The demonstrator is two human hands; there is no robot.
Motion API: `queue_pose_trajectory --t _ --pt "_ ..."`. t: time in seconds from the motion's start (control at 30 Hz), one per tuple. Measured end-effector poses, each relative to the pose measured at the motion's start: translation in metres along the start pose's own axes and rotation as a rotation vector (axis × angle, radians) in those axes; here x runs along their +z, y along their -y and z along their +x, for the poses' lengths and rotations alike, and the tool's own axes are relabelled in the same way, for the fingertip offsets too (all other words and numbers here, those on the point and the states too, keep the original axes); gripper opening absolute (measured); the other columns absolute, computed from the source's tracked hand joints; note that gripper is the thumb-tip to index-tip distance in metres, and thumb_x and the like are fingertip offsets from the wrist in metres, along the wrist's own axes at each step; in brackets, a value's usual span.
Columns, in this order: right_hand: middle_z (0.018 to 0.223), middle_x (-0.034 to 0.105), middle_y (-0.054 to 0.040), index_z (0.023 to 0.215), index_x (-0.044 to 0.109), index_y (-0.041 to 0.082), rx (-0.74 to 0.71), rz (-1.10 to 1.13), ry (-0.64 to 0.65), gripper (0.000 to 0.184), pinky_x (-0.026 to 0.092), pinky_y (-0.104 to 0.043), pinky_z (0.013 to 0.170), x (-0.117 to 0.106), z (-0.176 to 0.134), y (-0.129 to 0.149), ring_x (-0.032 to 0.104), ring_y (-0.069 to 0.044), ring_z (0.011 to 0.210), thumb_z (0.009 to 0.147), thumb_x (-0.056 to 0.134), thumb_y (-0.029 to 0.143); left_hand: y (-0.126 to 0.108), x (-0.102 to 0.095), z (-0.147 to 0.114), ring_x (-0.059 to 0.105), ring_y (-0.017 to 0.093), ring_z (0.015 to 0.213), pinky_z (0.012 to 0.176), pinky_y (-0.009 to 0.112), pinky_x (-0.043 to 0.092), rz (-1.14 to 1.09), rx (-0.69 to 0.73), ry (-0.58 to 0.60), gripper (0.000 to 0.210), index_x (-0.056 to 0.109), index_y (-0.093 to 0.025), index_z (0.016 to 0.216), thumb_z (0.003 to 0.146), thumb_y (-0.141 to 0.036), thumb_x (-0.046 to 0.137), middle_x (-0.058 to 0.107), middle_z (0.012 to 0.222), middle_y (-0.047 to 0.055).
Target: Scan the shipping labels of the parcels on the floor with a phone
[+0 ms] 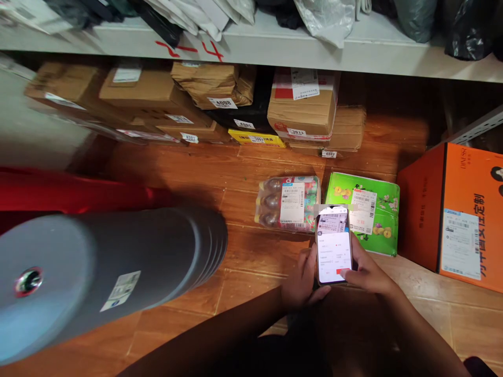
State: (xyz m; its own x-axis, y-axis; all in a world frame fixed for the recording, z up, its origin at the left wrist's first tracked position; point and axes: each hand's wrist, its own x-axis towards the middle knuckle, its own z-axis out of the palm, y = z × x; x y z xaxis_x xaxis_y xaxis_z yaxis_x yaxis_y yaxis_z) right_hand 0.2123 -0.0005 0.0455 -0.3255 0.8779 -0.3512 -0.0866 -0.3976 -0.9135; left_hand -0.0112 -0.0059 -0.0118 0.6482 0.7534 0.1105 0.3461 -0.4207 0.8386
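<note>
A smartphone (pixel 334 251) with a lit screen is held between my two hands. My left hand (pixel 299 277) grips its left side, the thumb along the lower edge. My right hand (pixel 365 269) wraps the right side, and its thumb touches a red button low on the screen. Just beyond the phone lies a shrink-wrapped pack of bottles (pixel 271 201) with a white shipping label (pixel 293 201). To its right is a green box (pixel 387 209) with its own label (pixel 361 209). The phone partly covers the near edges of both.
A large orange box (pixel 420 199) stands at the right. On the left is a big grey cylinder (pixel 157 256) beside something red (pixel 78 191). Several labelled cartons (pixel 302 115) sit under a shelf (pixel 267 50) loaded with bagged parcels (pixel 326 21). The floor (pixel 188 309) is wood-patterned.
</note>
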Motion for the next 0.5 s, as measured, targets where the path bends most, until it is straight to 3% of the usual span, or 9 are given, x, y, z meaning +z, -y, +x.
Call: queue_pose_trajectory --t 0.27,0.5 --pt "0.156 0.036 -0.0100 0.154 0.019 0.027 -0.009 -0.006 0.029 0.095 0.043 -0.047 0.105 -0.0003 0.0012 0.0006 0.045 -0.033 0.133 0.072 0.066 0.028 0.0011 0.0003 0.0008 0.047 0.040 0.130 0.103 0.058 0.048 0.026 0.011 0.005 0.097 -0.015 -0.017 0.154 0.091 -0.059 0.045 0.039 0.142 0.026" --pt "0.155 0.037 -0.0086 0.152 0.025 0.028 -0.021 0.003 -0.048 0.090 0.040 -0.049 0.108 0.0010 0.0042 -0.0068 0.033 -0.034 0.142 0.073 0.067 0.029 -0.0002 0.0004 0.0005 0.050 0.039 0.127 0.102 0.057 0.048 0.035 -0.017 0.010 0.097 -0.017 -0.020 0.154 0.091 -0.060 0.044 0.041 0.139 0.024"
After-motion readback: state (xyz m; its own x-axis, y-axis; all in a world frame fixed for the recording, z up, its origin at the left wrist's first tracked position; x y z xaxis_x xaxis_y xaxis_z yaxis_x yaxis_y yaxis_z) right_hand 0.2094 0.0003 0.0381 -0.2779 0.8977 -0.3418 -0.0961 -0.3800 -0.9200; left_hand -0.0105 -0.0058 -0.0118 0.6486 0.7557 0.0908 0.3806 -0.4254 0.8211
